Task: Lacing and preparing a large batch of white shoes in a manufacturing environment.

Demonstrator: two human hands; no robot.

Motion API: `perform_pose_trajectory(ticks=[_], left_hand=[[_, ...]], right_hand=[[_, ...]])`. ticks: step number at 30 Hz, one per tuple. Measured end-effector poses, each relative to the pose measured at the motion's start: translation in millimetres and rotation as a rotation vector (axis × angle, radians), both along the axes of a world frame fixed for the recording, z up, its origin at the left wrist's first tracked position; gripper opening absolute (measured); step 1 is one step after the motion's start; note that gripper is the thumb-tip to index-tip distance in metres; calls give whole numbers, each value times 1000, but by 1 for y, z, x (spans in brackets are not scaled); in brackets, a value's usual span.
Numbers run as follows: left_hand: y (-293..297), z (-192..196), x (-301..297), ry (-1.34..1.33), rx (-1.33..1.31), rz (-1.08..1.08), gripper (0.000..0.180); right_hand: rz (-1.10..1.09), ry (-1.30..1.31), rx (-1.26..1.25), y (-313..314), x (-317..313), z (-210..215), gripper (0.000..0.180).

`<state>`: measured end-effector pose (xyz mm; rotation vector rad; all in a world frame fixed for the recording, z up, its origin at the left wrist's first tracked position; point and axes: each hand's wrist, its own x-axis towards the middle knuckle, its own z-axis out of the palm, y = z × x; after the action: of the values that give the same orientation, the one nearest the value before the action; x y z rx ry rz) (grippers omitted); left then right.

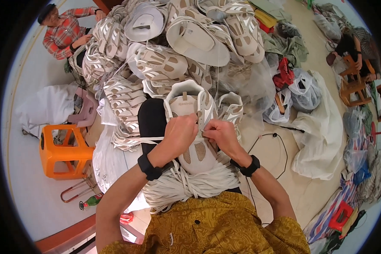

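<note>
A beige and white sneaker upper (195, 163) with mesh panels lies in front of me, toe toward my body. My left hand (181, 134) is closed over its lacing edge, and a white shoelace (150, 139) trails out from under it to the left. At the eyelets on the other side, my right hand (221, 134) pinches a pale bit of lace between thumb and finger. Its other fingers are curled in. Beneath the toe, a thick bundle of white laces (186, 188) rests across my lap. A black padded shape (151, 120) stands beside the upper on the left.
Many similar sneaker uppers (163, 63) are heaped beyond my hands. An orange stool (65, 148) stands left, near a green bottle (91, 201). Plastic bags (305, 91) and a white sack (321, 131) lie right. One person (67, 31) sits far left; another (353, 51) is far right.
</note>
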<state>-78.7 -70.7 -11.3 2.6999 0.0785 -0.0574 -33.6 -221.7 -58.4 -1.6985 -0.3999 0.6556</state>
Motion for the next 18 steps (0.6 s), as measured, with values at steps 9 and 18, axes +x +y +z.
perform_pose_trajectory(ticks=[9, 18], left_hand=[[-5, -8, 5, 65, -101, 2, 16], [6, -1, 14, 247, -342, 72, 19]], right_hand=[[73, -1011, -342, 15, -7, 2, 10], [27, -613, 76, -2, 5, -7, 11]])
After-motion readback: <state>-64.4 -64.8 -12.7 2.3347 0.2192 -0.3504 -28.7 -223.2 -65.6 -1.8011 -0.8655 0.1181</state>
